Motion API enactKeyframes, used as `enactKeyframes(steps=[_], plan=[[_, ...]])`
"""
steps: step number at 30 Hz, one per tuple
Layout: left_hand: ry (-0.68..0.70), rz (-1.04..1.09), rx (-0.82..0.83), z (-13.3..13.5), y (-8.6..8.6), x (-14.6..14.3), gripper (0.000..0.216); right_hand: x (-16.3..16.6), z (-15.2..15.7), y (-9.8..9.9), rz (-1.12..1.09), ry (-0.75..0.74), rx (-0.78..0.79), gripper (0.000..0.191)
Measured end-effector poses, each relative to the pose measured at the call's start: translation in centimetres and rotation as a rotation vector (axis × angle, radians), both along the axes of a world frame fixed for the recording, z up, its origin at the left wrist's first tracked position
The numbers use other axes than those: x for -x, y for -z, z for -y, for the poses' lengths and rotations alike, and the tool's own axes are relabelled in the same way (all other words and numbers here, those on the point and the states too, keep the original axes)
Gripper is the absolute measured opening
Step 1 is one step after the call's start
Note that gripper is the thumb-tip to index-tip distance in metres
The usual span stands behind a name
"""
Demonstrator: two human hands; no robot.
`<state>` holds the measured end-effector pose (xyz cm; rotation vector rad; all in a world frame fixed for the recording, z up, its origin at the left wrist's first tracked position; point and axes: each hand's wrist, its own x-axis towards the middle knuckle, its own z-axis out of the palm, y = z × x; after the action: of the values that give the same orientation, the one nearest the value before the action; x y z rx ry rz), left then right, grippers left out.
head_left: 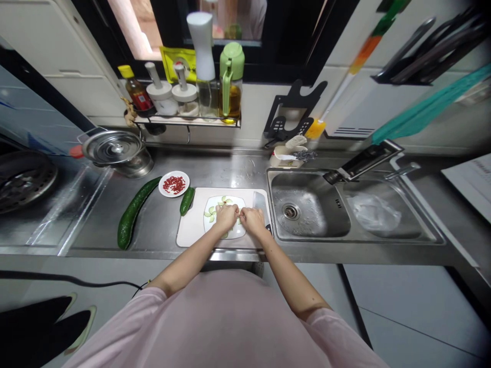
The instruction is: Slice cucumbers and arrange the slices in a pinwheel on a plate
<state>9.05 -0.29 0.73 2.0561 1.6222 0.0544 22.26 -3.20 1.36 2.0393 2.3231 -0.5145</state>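
Observation:
Both hands meet above a white square plate on a pale cutting board. Thin pale-green cucumber slices lie around the plate. My left hand has its fingers drawn together over the plate's middle; what they pinch is hidden. Close beside it, my right hand is closed at the plate's right side, with a bit of pale green near its fingertips. A knife lies at the board's right, partly under my right hand. A cut cucumber piece rests on the board's left edge.
Left of the board are a small dish of red bits and a long cucumber. A lidded steel pot stands farther back. On the right is a double sink with a black faucet. Bottles fill a wall rack.

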Motion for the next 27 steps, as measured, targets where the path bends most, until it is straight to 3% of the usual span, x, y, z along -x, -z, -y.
enactKeyframes(steps=[27], plan=[[0.000, 0.003, -0.019, 0.14, 0.01, -0.01, 0.013, 0.32, -0.45, -0.36, 0.013, 0.063, 0.054, 0.021]])
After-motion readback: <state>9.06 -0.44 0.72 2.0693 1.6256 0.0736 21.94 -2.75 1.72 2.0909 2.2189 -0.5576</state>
